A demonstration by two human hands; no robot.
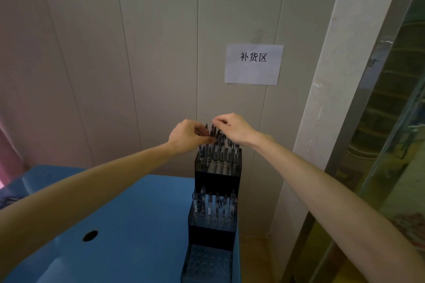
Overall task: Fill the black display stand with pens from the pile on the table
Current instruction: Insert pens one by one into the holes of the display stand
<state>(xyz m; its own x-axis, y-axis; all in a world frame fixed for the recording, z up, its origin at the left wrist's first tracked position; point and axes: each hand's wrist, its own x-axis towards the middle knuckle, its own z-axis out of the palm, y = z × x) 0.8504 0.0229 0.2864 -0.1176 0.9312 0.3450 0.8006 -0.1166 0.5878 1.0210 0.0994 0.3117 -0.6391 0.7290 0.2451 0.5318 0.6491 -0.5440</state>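
Observation:
A black three-tier display stand [216, 181] sits at the right edge of the blue table [128, 225]. Its top tier is packed with several upright pens [218, 147]. The middle tier holds a row of pens [215, 204]. The bottom tier [207, 264] shows bare holes. My left hand [187, 136] is at the top tier's left side, fingers pinched on pens there. My right hand [232, 127] hovers over the top tier from the right, fingertips closed on the pen tops. The pile of pens lies mostly hidden at the far left edge [8, 200].
A paneled wall stands right behind the stand, with a paper sign [253, 64] taped on it. A white pillar [322, 99] and a glass panel rise to the right. The blue table has a round hole [90, 235] near its front left.

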